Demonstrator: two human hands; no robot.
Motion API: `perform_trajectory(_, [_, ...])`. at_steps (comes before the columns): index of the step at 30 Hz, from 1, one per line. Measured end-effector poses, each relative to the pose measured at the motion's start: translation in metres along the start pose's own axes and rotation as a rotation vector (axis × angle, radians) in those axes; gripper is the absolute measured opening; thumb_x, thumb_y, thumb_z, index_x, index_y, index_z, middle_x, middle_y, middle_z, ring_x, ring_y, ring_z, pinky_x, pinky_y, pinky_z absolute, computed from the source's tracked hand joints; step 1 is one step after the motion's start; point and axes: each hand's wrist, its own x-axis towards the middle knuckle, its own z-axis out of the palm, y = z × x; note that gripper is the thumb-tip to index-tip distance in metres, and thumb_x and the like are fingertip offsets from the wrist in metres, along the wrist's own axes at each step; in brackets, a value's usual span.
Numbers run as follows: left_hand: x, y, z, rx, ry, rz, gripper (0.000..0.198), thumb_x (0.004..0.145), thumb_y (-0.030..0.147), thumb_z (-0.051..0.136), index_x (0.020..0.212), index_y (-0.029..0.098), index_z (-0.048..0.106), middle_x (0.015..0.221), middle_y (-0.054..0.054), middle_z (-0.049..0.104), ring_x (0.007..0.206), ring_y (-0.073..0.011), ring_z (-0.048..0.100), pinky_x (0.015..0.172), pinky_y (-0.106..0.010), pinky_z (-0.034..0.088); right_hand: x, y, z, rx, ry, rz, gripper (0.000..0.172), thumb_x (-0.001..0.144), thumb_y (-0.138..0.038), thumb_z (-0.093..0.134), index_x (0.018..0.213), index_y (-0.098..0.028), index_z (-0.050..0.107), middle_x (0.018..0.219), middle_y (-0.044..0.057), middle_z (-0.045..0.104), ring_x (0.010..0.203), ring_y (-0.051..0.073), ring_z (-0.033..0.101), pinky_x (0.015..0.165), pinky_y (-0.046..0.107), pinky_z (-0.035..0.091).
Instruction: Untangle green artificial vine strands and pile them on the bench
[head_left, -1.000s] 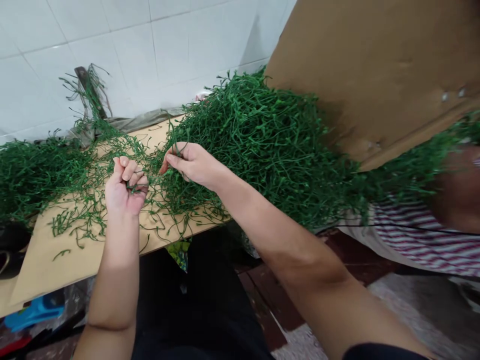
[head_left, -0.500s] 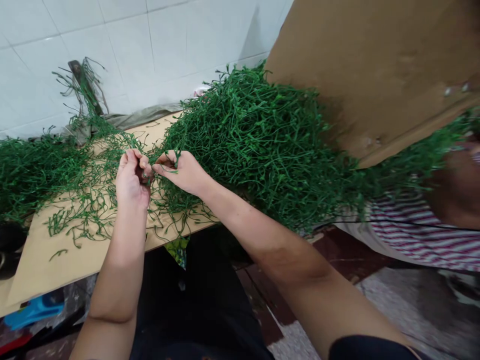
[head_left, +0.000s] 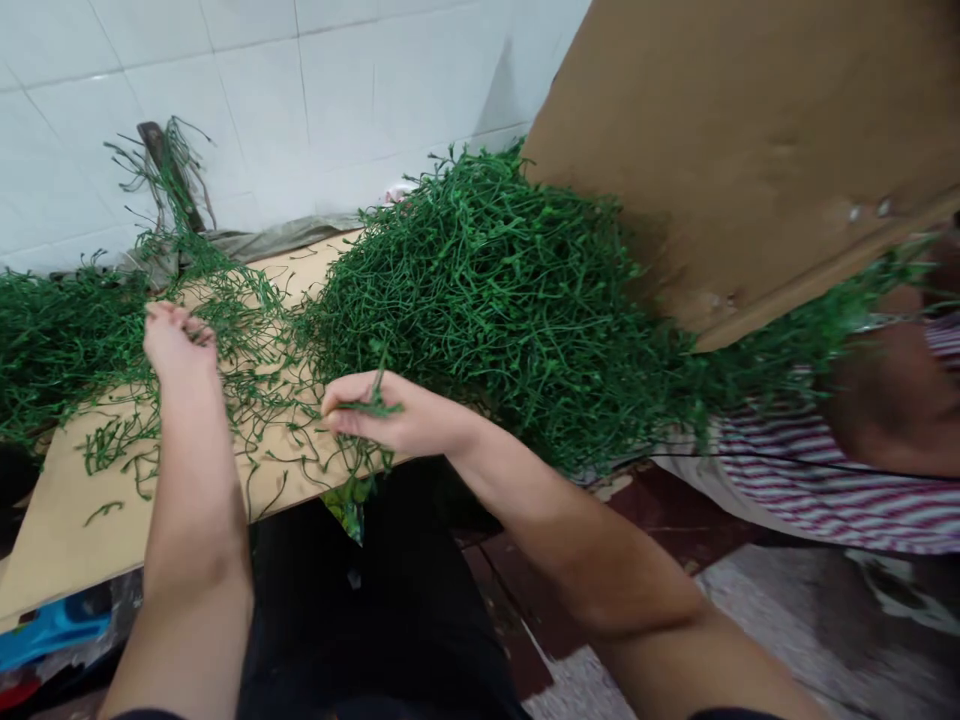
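Observation:
My right hand (head_left: 397,412), low over the board's front edge, has thumb and forefinger pinched on a few green stems (head_left: 367,407), whose forked tips stick out across the hand. Farther left, my left hand (head_left: 178,338) is raised above the stems with its fingers curled inward. What those fingers hold, if anything, is too small to make out. Loose green stems (head_left: 259,400) lie scattered over the tan board (head_left: 90,545) between and below the hands. A large heap of thin green stems (head_left: 487,280) rises beyond my right hand. Another green pile (head_left: 67,335) lies beside my left hand.
A big cardboard sheet (head_left: 750,150) leans over the heap at the right. Another person's striped clothing (head_left: 825,490) and arm show at the right edge. An upright strip (head_left: 169,170) hung with stems stands by the tiled wall. Blue plastic (head_left: 60,632) lies below the board.
My hands were close together and have moved apart. The left went left toward the smaller pile; the right came down and slightly right, still pinching green stems. The view shifted slightly.

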Motion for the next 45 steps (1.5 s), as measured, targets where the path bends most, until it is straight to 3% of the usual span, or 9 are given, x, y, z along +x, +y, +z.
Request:
perform_trajectory(3, [-0.017,0.008,-0.009,0.039,-0.063,0.061,0.032,0.086,0.037,0.048,0.061,0.019,0.04,0.04,0.009,0.027,0.032,-0.0026,0.023,0.034,-0.016,0.017,-0.001,0.008,-0.018,0.154,0.317,0.127,0.025,0.071,-0.037,0.065,0.068,-0.014,0.055,0.054,-0.006,0.043,0.045,0.003,0.033,0.043,0.02,0.027])
perform_trajectory(5, [-0.04,0.004,-0.003,0.181,-0.276,0.063,0.027,0.08,0.041,0.057,0.065,0.018,0.051,0.041,0.008,0.029,0.035,-0.0029,0.023,0.035,-0.016,0.018,0.007,0.012,-0.025,0.243,0.493,0.195,0.027,0.069,-0.039,0.066,0.069,-0.015,0.055,0.049,-0.008,0.037,0.039,0.002,0.024,0.037,0.02,0.019])
perform_trajectory(11, [-0.083,-0.016,0.022,0.695,-0.686,0.096,0.021,0.064,0.032,0.071,0.073,0.014,0.064,0.051,0.005,0.044,0.046,-0.0056,0.034,0.043,-0.017,0.027,0.027,0.002,-0.017,0.226,0.622,0.154,0.023,0.068,-0.032,0.069,0.066,-0.013,0.055,0.052,-0.007,0.044,0.042,0.001,0.029,0.038,0.019,0.02])
perform_trajectory(17, [-0.086,-0.03,0.02,0.731,-0.688,0.195,0.028,0.078,0.029,0.055,0.054,0.015,0.053,0.047,0.004,0.036,0.046,-0.0069,0.028,0.046,-0.02,0.023,0.034,0.006,-0.022,0.221,0.64,0.163,0.022,0.071,-0.031,0.066,0.065,-0.015,0.052,0.048,-0.008,0.035,0.039,0.002,0.024,0.037,0.02,0.017])
perform_trajectory(22, [-0.11,-0.029,0.006,0.749,-0.753,0.216,0.031,0.08,0.029,0.053,0.052,0.015,0.049,0.051,0.002,0.042,0.051,-0.0082,0.038,0.052,-0.021,0.029,0.038,0.019,-0.061,0.251,1.027,0.256,0.03,0.08,-0.038,0.056,0.062,-0.019,0.041,0.046,-0.009,0.025,0.038,0.003,0.021,0.036,0.018,0.016])
perform_trajectory(25, [-0.114,-0.024,-0.003,0.706,-0.737,0.175,0.029,0.08,0.033,0.055,0.056,0.016,0.054,0.053,0.002,0.045,0.051,-0.0082,0.039,0.051,-0.02,0.03,0.03,0.015,-0.071,0.23,0.914,0.159,0.031,0.079,-0.042,0.057,0.065,-0.019,0.043,0.048,-0.009,0.023,0.039,0.003,0.019,0.036,0.018,0.014])
perform_trajectory(31, [-0.093,-0.027,0.013,0.419,-0.482,0.074,0.035,0.076,0.039,0.061,0.054,0.014,0.049,0.058,0.001,0.049,0.049,-0.0062,0.036,0.042,-0.017,0.025,0.028,-0.002,-0.046,0.251,0.568,0.125,0.032,0.073,-0.047,0.063,0.072,-0.017,0.052,0.052,-0.008,0.034,0.04,0.001,0.02,0.034,0.018,0.013])
perform_trajectory(36, [-0.093,-0.04,0.036,0.332,-0.453,-0.062,0.028,0.078,0.039,0.059,0.065,0.016,0.05,0.056,0.002,0.054,0.041,-0.005,0.034,0.037,-0.016,0.022,0.034,0.002,-0.035,0.294,0.5,0.143,0.03,0.071,-0.043,0.066,0.073,-0.016,0.055,0.057,-0.005,0.046,0.04,0.0,0.025,0.034,0.017,0.014])
perform_trajectory(45, [-0.087,-0.052,0.036,0.383,-0.541,0.072,0.027,0.074,0.03,0.065,0.055,0.014,0.055,0.042,0.005,0.038,0.041,-0.0047,0.032,0.039,-0.017,0.023,0.038,0.0,-0.032,0.221,0.573,0.185,0.026,0.075,-0.035,0.065,0.068,-0.016,0.049,0.055,-0.006,0.038,0.041,0.001,0.021,0.036,0.019,0.015])
